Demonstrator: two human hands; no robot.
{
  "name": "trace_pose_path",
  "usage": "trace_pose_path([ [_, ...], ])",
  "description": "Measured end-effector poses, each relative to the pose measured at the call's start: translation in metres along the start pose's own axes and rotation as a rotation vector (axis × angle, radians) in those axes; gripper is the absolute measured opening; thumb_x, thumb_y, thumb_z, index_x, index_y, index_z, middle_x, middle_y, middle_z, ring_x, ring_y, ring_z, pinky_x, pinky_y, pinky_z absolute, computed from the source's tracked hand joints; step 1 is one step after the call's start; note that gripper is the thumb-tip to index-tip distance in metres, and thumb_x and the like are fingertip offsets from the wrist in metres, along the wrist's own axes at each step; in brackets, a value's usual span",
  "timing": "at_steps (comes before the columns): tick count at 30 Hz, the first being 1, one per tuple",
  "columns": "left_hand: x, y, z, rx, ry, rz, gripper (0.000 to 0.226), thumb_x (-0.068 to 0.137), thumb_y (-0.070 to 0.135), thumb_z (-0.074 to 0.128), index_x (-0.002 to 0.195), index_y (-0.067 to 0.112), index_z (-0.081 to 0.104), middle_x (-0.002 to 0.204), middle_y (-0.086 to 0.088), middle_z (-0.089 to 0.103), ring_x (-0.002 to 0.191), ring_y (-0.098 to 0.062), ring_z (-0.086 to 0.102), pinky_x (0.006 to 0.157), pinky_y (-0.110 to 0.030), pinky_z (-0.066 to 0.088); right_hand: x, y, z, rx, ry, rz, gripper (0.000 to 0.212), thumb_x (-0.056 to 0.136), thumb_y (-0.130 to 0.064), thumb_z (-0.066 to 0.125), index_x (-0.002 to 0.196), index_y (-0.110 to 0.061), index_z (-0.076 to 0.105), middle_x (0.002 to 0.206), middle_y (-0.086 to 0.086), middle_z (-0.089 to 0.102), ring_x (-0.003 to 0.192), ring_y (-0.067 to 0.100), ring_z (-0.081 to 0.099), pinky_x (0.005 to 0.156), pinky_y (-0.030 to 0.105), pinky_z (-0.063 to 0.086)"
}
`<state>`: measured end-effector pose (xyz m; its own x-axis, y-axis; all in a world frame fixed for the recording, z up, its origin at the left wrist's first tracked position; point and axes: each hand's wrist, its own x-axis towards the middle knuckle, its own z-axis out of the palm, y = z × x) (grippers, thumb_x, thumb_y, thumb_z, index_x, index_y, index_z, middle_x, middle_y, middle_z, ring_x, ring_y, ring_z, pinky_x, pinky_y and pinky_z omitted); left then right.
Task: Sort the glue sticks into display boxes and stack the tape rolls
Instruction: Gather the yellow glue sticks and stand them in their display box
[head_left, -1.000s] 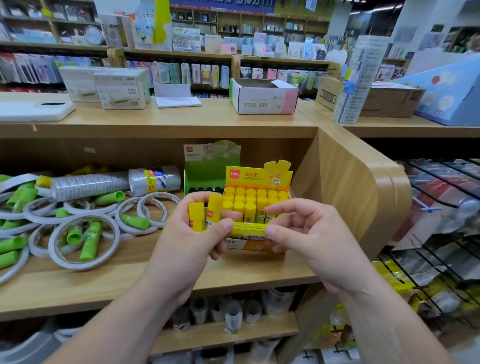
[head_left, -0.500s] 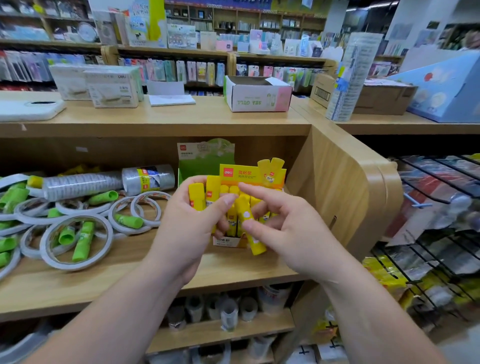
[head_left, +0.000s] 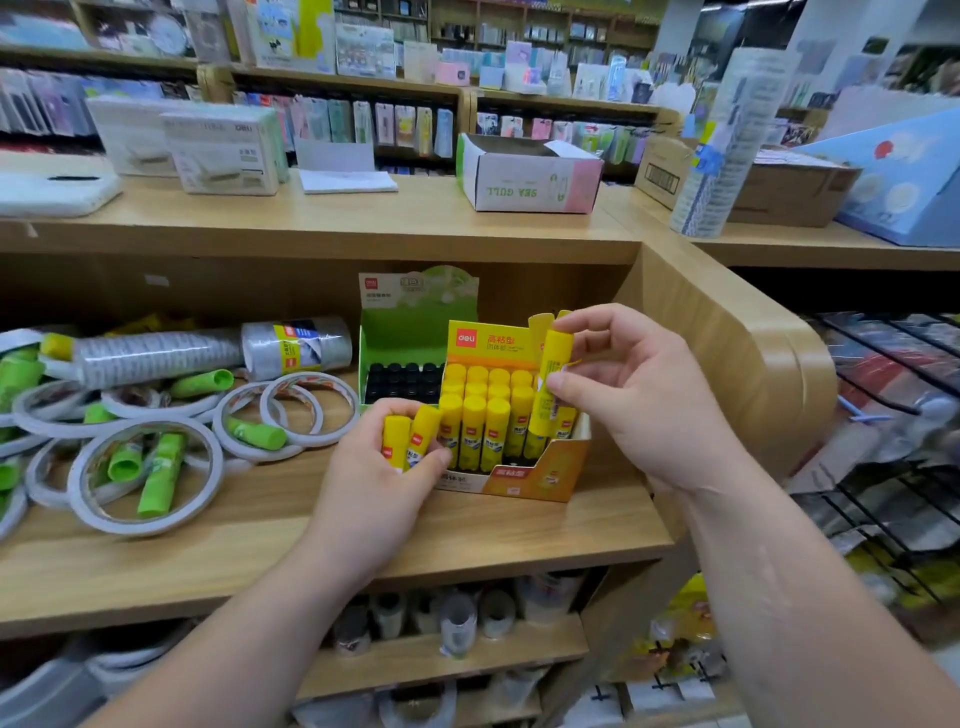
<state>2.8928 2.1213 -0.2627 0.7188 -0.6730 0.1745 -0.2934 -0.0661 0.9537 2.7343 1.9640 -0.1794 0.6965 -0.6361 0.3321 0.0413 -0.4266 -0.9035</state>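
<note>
Half a second before, the right hand (head_left: 639, 395) had held its yellow glue stick (head_left: 551, 384) slanted and low, close to the left hand (head_left: 379, 488). Now the hands had parted, and the stick stood nearly upright at the right end of the yellow display box (head_left: 519, 479), pinched between thumb and fingertips with its lower end down among the front row. The left hand had dropped to the box's left front corner, its fingers curled round two yellow glue sticks (head_left: 397, 439), caps up. The pinched stick was bright yellow with a rounded cap and a printed label low on its body, like the rows standing in the box. Behind it stood a green display box (head_left: 415, 332). To the left, tape rolls (head_left: 145, 525) and green glue sticks (head_left: 161, 475) lay loose on the shelf (head_left: 363, 545).
</note>
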Motion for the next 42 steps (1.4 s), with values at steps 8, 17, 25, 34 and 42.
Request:
trace_pose_path([
  [8, 0.003, -0.003, 0.0, -0.006, -0.032, 0.025, 0.025, 0.086, 0.014, 0.076, 0.101, 0.028, 0.062, 0.075, 0.009, 0.069, 0.061, -0.009, 0.061, 0.066, -0.037, 0.054, 0.0, 0.018, 0.017, -0.601, 0.006, -0.15, 0.029, 0.076, -0.016, 0.082, 0.095, -0.032, 0.068, 0.086, -0.014, 0.065, 0.08, 0.004, 0.061, 0.068, 0.011, 0.045],
  [17, 0.003, -0.004, -0.002, -0.01, -0.077, 0.042, 0.026, 0.086, 0.014, 0.076, 0.101, 0.031, 0.062, 0.084, 0.003, 0.072, 0.07, -0.017, 0.065, 0.076, -0.051, 0.057, -0.007, 0.02, 0.025, -0.746, 0.115, -0.24, 0.017, 0.077, -0.036, 0.084, 0.079, -0.023, 0.072, 0.078, -0.013, 0.065, 0.074, 0.004, 0.059, 0.065, 0.013, 0.045],
  [25, 0.002, -0.004, -0.004, -0.063, -0.084, 0.011, 0.021, 0.088, 0.017, 0.074, 0.1, 0.031, 0.063, 0.08, 0.0, 0.071, 0.068, -0.022, 0.064, 0.07, -0.05, 0.055, -0.008, 0.022, 0.006, -0.698, 0.029, -0.167, 0.009, 0.083, -0.023, 0.08, 0.092, -0.026, 0.079, 0.093, -0.013, 0.071, 0.084, -0.001, 0.063, 0.074, 0.021, 0.054],
  [34, 0.001, -0.003, -0.004, -0.159, -0.101, -0.059, 0.014, 0.098, 0.017, 0.06, 0.107, 0.028, 0.06, 0.086, -0.009, 0.073, 0.063, -0.018, 0.062, 0.058, -0.035, 0.052, -0.006, 0.017, 0.009, -0.784, 0.083, -0.189, 0.009, 0.081, -0.029, 0.081, 0.082, -0.021, 0.077, 0.083, -0.011, 0.067, 0.079, 0.006, 0.06, 0.071, 0.029, 0.053],
  [42, 0.004, -0.004, -0.006, -0.248, -0.127, -0.095, 0.016, 0.101, 0.01, 0.053, 0.112, 0.02, 0.06, 0.092, -0.005, 0.074, 0.063, -0.017, 0.058, 0.053, -0.03, 0.047, -0.002, 0.018, 0.015, -0.714, -0.007, -0.241, 0.004, 0.082, -0.02, 0.081, 0.083, -0.016, 0.08, 0.091, -0.01, 0.072, 0.09, 0.002, 0.065, 0.085, 0.023, 0.056],
])
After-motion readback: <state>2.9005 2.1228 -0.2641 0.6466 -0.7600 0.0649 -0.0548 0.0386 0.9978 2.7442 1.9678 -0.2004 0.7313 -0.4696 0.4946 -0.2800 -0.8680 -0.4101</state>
